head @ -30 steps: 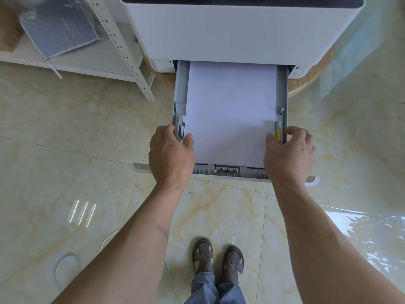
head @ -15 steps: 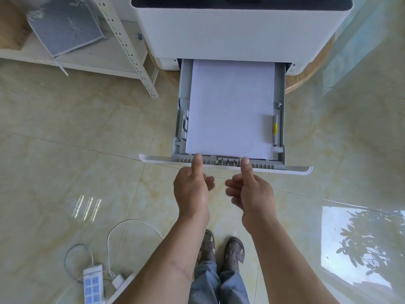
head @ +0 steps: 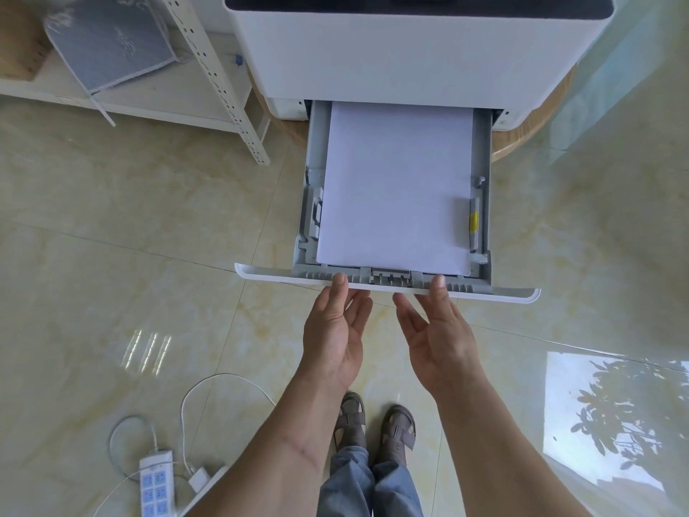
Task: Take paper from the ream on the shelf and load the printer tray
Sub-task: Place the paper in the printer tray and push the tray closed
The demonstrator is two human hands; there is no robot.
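The grey printer tray (head: 483, 151) is pulled out of the white printer (head: 410, 50), with a flat stack of white paper (head: 397, 188) lying inside between the side guides. My left hand (head: 335, 330) and my right hand (head: 438, 333) are side by side at the tray's white front panel (head: 268, 275). Both palms face each other with fingers spread. Each thumb tip rests on the top of the front edge. Neither hand holds anything.
A white metal shelf (head: 208, 65) stands at the left with a grey pad (head: 112, 42) on it. A white power strip (head: 156, 486) and cables lie on the tiled floor at lower left. My sandalled feet (head: 376, 427) are under the hands.
Both hands left the paper's sides and came to the tray's front edge. Since half a second ago the curled fingers have opened out and the hands have drawn slightly apart.
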